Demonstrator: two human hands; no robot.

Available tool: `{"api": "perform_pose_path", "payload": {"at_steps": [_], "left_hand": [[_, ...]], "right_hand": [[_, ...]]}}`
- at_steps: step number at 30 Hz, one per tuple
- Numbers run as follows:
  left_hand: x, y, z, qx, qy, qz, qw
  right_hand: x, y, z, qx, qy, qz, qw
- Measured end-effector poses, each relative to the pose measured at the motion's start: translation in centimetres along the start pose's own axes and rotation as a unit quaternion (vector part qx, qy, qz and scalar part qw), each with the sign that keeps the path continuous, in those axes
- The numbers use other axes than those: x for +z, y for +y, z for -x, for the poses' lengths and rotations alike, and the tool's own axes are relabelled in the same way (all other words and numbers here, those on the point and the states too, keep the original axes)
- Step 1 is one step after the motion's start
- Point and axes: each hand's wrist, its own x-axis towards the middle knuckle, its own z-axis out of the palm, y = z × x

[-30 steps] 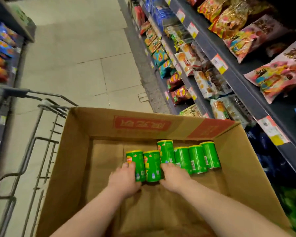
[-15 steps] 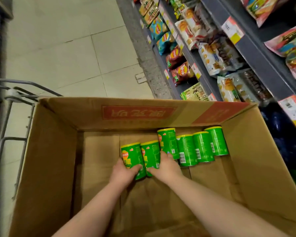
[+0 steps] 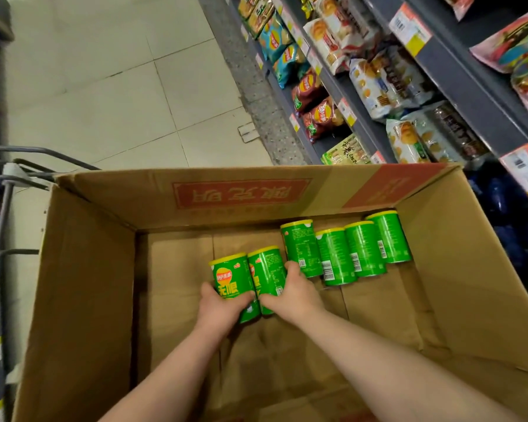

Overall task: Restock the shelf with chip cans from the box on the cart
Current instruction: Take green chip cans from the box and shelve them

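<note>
A large open cardboard box (image 3: pixel 83 269) sits on the cart and holds several green chip cans with yellow lids. My left hand (image 3: pixel 223 306) is closed around the leftmost green can (image 3: pixel 229 277), its logo facing up. Right beside it, my right hand (image 3: pixel 290 292) grips a second green can (image 3: pixel 267 266). Both held cans are tilted and raised a little off the box floor. Several more green cans (image 3: pixel 348 251) stand in a row against the far right of the box. The shelf (image 3: pixel 457 74) runs along the right side.
The metal cart frame (image 3: pixel 3 214) shows at the left of the box. Snack and chip bags (image 3: pixel 314 114) fill the lower right shelves, with price tags on the rails. Tiled aisle floor (image 3: pixel 119 92) stretches ahead. Another shelf edge lies at the far left.
Both hands went from resting against two cans to closing on them and tipping them up. The view has moved closer and lower over the box.
</note>
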Motion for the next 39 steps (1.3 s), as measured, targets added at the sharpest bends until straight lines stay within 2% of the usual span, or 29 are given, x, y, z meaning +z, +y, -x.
{"api": "perform_pose_path", "payload": {"at_steps": [5, 13, 19, 24, 30, 39], "left_hand": [[0.2, 1.6, 2.6, 0.042, -0.043, -0.003, 0.998], [2.8, 6.4, 7.8, 0.147, -0.106, -0.034, 0.983], [5.7, 9.5, 12.7, 0.230, -0.147, -0.046, 0.961], [7.8, 10.3, 17.4, 0.300, -0.170, -0.064, 0.936], [10.9, 8.9, 24.9, 0.364, -0.240, -0.092, 0.895], [15.9, 0.0, 39.7, 0.429, -0.371, -0.159, 0.808]], "right_hand": [[-2.7, 1.5, 2.4, 0.033, -0.010, -0.169, 0.985], [-7.9, 5.5, 7.4, 0.047, 0.047, -0.325, 0.944], [-10.5, 8.9, 11.8, 0.047, 0.147, -0.388, 0.909], [-11.5, 12.1, 15.9, 0.049, 0.225, -0.388, 0.892], [-11.1, 17.1, 23.6, 0.053, 0.328, -0.430, 0.840], [-3.7, 27.1, 40.2, 0.122, 0.480, -0.496, 0.713]]}}
